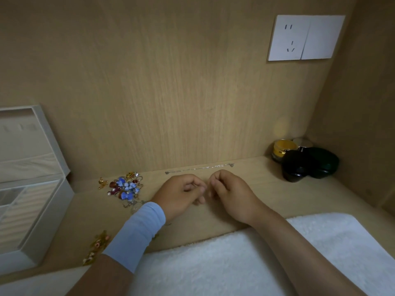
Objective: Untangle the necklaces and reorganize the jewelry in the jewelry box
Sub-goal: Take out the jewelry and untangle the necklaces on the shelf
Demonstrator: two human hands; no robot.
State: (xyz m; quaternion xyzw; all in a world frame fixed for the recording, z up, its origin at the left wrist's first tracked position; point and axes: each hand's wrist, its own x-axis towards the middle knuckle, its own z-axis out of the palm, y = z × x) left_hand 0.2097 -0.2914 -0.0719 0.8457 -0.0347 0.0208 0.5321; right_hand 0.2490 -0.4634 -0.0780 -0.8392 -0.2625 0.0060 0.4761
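Observation:
My left hand (181, 194) and my right hand (229, 192) sit close together on the wooden shelf, fingers curled and fingertips nearly meeting. What they pinch between them is too fine to make out. A thin silver necklace (199, 168) lies stretched straight along the back wall just beyond my hands. A heap of colourful jewelry (126, 188), with blue and red flower pieces, lies left of my left hand. A gold floral piece (97, 246) rests near my left forearm. The white jewelry box (46, 212) stands open at the far left.
Dark jars (310, 164) and a yellow-lidded jar (283, 149) fill the back right corner. A white fluffy towel (224, 263) covers the shelf's near edge under my forearms. A wall socket (305, 38) sits high on the back panel.

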